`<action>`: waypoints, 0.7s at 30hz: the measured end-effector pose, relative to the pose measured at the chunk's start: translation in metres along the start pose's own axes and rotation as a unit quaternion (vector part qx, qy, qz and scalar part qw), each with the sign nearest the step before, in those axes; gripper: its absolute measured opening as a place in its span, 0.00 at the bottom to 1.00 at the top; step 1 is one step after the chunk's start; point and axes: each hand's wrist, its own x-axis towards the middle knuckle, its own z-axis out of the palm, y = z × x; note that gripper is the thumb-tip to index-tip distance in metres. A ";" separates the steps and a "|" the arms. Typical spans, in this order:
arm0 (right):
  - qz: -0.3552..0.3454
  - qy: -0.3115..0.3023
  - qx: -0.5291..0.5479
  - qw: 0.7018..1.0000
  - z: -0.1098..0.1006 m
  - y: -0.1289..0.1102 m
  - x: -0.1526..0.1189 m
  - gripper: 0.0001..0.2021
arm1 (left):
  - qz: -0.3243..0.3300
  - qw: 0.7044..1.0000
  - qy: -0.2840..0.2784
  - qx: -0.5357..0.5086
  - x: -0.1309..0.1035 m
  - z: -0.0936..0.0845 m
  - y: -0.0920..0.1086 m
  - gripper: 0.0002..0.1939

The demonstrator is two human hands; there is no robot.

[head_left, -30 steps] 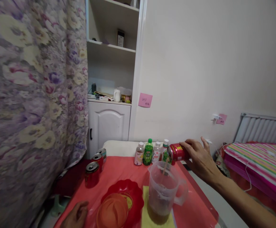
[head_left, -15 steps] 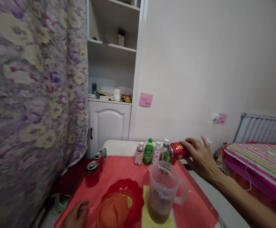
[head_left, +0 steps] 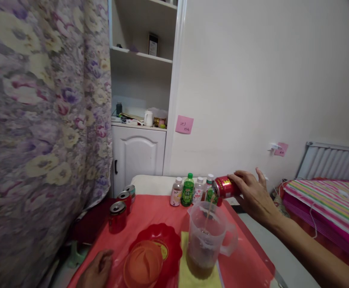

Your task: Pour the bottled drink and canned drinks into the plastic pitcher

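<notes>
My right hand [head_left: 251, 194] grips a red drink can [head_left: 226, 187] tipped on its side, its mouth facing left. A thin brown stream falls from the can into a clear plastic measuring jug [head_left: 206, 244], which has brown liquid at its bottom. The jug stands on a yellow cloth [head_left: 183, 276], its handle pointing right. At the table's near left edge my left hand [head_left: 95, 271] rests with its fingers curled in, holding nothing visible. Beside it an orange lid-like piece [head_left: 143, 264] lies on a red scalloped plate [head_left: 172, 250].
Red cans [head_left: 117, 218] and a pale can [head_left: 130, 193] stand at the table's left side. Several drink bottles [head_left: 188, 191] line its far edge, behind the jug. A floral curtain [head_left: 48, 132] hangs at left; a white cabinet [head_left: 140, 156] and wall stand behind.
Brown liquid keeps running from the tipped can into the jug. The can and my right hand stay nearly in place; the whole view shifts very slightly. My left hand remains where it was.
</notes>
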 end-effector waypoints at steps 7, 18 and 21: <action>0.001 -0.003 0.000 1.000 0.001 0.002 0.002 0.23 | -0.004 1.000 0.004 0.002 -0.001 0.000 0.002 0.21; -0.008 0.007 -0.003 1.000 0.002 0.002 0.004 0.23 | -0.003 1.000 0.003 0.008 0.000 0.001 -0.001 0.20; -0.011 0.005 -0.004 1.000 0.003 0.002 0.004 0.23 | 0.000 1.000 0.004 0.008 0.000 0.001 -0.001 0.19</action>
